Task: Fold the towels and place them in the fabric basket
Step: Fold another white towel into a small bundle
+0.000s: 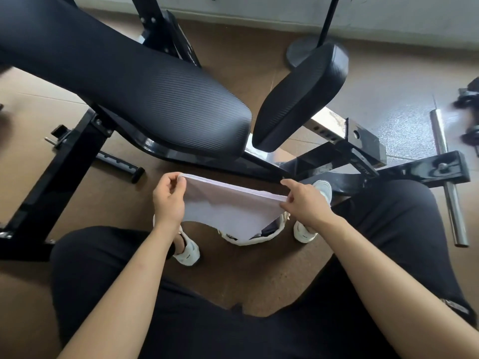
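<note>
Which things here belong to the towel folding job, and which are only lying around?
Belong to the job:
- white towel, held up by its top edge
- left hand and right hand, each gripping a top corner
- fabric basket, on the floor below the towel, mostly hidden by it

Just lying about:
- black padded bench
- steel bar
- dumbbells

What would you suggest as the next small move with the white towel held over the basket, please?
Probably lower it straight down: the left hand and right hand pinch the folded white towel by its top corners, hanging directly above the fabric basket on the floor between the shoes.
</note>
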A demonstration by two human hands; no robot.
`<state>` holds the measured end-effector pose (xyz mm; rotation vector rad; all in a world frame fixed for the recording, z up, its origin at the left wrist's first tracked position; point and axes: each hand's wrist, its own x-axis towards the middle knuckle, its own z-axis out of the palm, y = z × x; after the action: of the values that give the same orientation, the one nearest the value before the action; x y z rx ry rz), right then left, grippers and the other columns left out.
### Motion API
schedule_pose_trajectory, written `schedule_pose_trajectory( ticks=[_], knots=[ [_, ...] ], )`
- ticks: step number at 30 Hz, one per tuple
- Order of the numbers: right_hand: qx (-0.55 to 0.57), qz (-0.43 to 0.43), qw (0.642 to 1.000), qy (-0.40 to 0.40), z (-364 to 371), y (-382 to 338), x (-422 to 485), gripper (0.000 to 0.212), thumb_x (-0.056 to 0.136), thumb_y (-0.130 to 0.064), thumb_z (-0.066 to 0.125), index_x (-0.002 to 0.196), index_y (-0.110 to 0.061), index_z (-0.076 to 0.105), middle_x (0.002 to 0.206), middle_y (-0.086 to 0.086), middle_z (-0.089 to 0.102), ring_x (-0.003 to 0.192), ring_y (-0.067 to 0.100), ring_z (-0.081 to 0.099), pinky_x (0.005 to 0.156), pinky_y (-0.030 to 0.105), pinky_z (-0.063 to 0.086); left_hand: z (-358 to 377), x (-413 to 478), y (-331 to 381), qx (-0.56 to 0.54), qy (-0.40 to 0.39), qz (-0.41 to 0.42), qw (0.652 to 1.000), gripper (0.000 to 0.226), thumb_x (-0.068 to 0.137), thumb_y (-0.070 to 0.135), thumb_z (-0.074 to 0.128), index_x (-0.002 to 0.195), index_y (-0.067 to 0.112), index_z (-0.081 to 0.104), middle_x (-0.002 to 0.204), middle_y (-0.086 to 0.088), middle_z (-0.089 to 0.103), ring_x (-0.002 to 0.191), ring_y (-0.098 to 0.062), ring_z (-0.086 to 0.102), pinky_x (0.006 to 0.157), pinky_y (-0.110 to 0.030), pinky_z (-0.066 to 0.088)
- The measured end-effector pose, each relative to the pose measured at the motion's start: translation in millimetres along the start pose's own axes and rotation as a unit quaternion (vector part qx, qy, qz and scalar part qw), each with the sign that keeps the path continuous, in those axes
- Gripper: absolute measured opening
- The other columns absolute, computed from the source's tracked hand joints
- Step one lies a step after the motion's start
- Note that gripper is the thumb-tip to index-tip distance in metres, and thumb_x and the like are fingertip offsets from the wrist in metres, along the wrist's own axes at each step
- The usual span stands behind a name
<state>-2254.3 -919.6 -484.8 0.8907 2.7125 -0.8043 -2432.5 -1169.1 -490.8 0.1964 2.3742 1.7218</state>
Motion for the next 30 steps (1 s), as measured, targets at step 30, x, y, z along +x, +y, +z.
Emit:
schedule_pose_trajectory(
  ticks=[30],
  knots=[
    [0.100,0.001,0.985,0.142,-13.2,10.8,10.6,0.010,0.089,-0.015,0.075,0.099,-0.016,0.079,0.094,-0.001,0.069,0.091,0.019,0.062,0.082,0.035,0.052,2.2,-0.9,-13.2,0.119,0.022,-0.027,0.992,0.011,0.104,0.017,0.055,0.106,0.013,0.064,0.102,-0.005,0.066,0.097,-0.021,0.062,0.081,-0.031,0.048]
  ],
)
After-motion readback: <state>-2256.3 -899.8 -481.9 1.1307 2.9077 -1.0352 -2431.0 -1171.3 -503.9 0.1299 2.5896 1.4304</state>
